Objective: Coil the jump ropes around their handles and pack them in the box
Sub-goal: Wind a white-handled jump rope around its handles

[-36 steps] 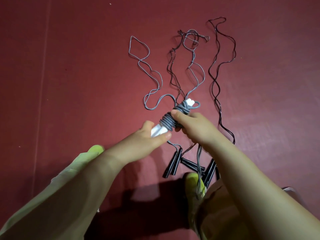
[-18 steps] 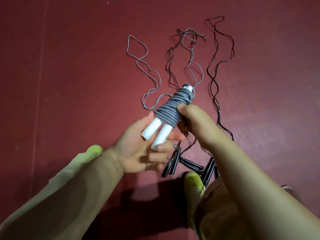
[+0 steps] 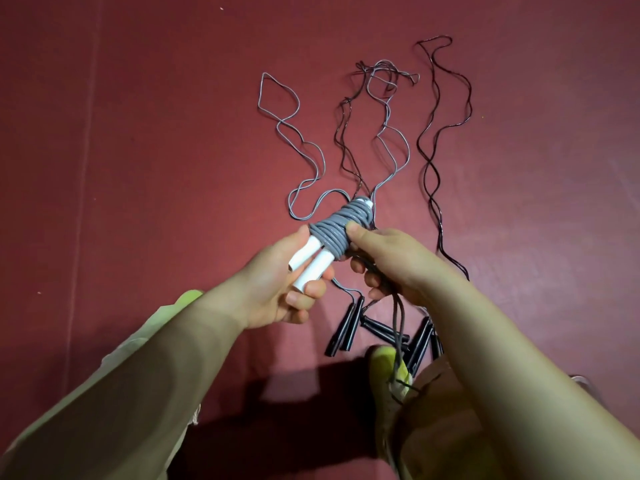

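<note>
**Grey rope wound, both hands on the bundle**

The white handles point(image 3: 71, 263) are gripped in the left hand point(image 3: 277, 289), kept side by side as a core. The grey coil point(image 3: 341, 228) is pinched by the right hand point(image 3: 391, 261), seemingly to stop unwinding. Loose ropes point(image 3: 433, 161) and black handles point(image 3: 346, 327) lie on the red floor point(image 3: 138, 168) beyond. No box or writing is seen.

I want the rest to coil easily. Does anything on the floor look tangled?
Yes. The far ends of a grey rope and a dark rope cross in a snarl; the black handles lie in a crossed heap.
</note>
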The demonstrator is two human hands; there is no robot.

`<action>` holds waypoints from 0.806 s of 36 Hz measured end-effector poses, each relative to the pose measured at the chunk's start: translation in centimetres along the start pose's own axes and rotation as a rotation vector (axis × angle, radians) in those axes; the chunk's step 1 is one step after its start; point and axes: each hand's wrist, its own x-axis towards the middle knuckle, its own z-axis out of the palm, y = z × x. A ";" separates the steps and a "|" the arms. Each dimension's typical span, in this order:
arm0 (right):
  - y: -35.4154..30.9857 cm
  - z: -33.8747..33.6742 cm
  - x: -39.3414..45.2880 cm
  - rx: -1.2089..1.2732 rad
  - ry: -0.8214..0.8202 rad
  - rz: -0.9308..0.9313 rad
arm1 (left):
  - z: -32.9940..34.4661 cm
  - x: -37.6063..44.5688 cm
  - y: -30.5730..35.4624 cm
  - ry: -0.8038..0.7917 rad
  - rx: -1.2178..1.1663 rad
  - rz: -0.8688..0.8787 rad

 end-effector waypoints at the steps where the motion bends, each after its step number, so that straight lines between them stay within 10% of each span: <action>1: 0.0 0.0 0.0 -0.009 0.005 0.003 | 0.0 0.0 0.0 0.012 0.009 0.007; 21: 0.4 0.5 0.8 -0.109 0.125 0.081 | -1.2 1.8 -1.3 0.550 0.755 0.319; 29: 1.0 0.5 1.0 -0.268 0.190 0.023 | -1.3 1.6 -1.3 0.529 0.784 0.370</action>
